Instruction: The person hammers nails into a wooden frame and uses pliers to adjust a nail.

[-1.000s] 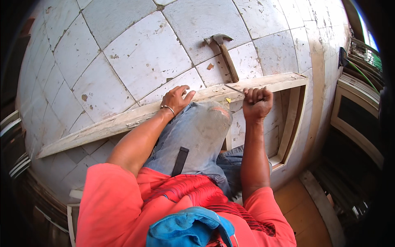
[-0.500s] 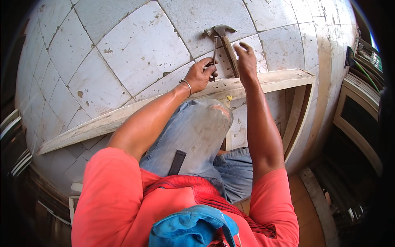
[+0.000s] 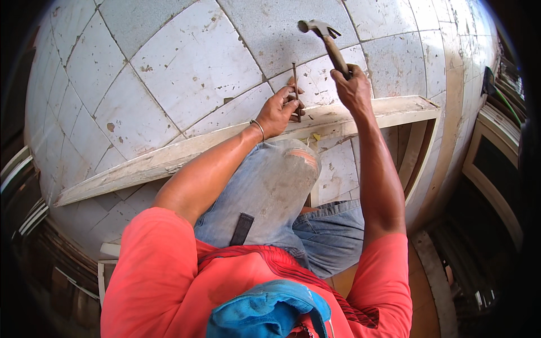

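Right hand (image 3: 353,90) wrapped tight round hammer (image 3: 333,50), head toward 11 o'clock. Left hand (image 3: 282,108), half-curled, pinches thin rod (image 3: 296,90), tip at 12, by wooden frame (image 3: 329,118).

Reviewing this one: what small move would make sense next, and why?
Probably swinging the hammer across to tap the thin metal rod's far end: the left hand holds the rod with its near end over the wooden frame, while the right hand grips the hammer's handle, its head apart from the rod.
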`<move>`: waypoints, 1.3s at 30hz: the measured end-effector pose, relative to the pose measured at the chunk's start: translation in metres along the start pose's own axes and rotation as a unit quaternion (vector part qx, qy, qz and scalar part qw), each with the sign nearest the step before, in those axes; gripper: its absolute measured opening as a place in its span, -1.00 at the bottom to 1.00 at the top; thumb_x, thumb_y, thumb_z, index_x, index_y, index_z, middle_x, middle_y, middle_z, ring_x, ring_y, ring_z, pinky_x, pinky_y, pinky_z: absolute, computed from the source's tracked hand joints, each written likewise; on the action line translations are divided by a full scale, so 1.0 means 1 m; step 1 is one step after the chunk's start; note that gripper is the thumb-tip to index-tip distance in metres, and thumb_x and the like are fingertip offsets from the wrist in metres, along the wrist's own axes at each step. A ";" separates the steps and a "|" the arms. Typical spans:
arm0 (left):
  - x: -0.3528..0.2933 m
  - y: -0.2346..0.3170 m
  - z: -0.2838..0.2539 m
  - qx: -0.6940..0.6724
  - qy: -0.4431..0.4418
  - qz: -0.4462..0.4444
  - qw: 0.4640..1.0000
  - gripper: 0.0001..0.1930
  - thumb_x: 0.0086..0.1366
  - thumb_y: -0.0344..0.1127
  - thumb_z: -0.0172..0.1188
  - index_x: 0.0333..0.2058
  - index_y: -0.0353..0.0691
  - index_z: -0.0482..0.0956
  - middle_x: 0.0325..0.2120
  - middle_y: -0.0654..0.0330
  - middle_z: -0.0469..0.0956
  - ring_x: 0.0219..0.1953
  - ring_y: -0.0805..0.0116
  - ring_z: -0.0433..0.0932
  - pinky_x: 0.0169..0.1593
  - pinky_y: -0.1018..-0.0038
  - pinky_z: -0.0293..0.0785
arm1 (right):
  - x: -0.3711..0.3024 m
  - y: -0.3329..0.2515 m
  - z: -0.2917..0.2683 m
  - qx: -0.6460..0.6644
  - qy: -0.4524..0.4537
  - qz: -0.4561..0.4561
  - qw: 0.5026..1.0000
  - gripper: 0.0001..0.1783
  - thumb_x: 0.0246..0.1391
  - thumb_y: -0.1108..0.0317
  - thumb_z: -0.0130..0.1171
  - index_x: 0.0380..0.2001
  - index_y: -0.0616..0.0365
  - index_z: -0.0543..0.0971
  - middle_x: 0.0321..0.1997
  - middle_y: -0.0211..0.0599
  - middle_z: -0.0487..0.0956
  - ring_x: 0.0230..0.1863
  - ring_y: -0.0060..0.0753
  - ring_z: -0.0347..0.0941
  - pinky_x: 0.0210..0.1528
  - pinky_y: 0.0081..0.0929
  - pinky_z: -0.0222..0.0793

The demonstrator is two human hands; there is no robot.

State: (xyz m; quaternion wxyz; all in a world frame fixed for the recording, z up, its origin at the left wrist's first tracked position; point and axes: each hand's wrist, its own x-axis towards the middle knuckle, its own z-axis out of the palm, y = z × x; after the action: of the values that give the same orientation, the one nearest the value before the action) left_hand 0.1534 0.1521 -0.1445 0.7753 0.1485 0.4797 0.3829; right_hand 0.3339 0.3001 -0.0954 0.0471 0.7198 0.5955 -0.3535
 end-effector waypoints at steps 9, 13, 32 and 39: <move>-0.004 -0.003 0.001 0.119 -0.001 0.055 0.991 -0.75 0.54 -0.35 0.02 0.11 -0.26 0.44 -0.21 0.17 0.58 -0.13 0.43 0.64 -0.04 0.46 0.67 | -0.068 0.000 -0.079 0.153 -0.090 -0.040 0.983 -0.36 0.30 -0.12 0.19 0.04 0.34 0.56 -0.53 -0.41 0.48 -0.47 -0.58 0.42 -0.38 -0.49 0.39; -0.003 -0.003 0.004 0.192 -0.032 0.110 0.975 -0.75 0.55 -0.26 0.04 0.06 -0.26 0.49 -0.26 0.22 0.61 -0.16 0.48 0.63 -0.03 0.49 0.65 | -0.082 0.008 -0.097 0.059 -0.027 -0.109 0.992 -0.40 0.26 -0.08 0.24 -0.02 0.34 0.58 -0.51 -0.31 0.52 -0.44 -0.44 0.48 -0.32 -0.34 0.45; 0.001 -0.005 0.004 0.228 -0.008 0.134 0.965 -0.74 0.54 -0.22 0.03 -0.05 -0.29 0.56 -0.37 0.25 0.66 -0.30 0.53 0.61 -0.15 0.51 0.54 | -0.063 -0.118 -0.141 -0.251 -0.181 -0.248 0.918 -0.50 0.39 0.07 0.11 0.34 -0.13 0.47 -0.17 -0.13 0.72 -0.32 -0.29 0.61 -0.13 -0.16 0.53; -0.004 -0.002 0.005 0.258 0.014 0.141 0.956 -0.71 0.51 -0.17 0.05 -0.06 -0.27 0.58 -0.36 0.19 0.69 -0.29 0.43 0.64 -0.11 0.46 0.54 | -0.075 -0.111 -0.135 -0.130 -0.055 -0.214 0.967 -0.40 0.35 0.09 0.15 0.39 -0.03 0.40 -0.02 0.00 0.69 -0.20 -0.30 0.64 -0.10 -0.25 0.59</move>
State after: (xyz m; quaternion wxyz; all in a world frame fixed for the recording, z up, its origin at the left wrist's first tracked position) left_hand 0.1575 0.1478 -0.1408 0.6419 0.4048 0.5470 0.3536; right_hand 0.2928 0.3365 0.0869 0.0963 0.5429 0.7730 -0.3137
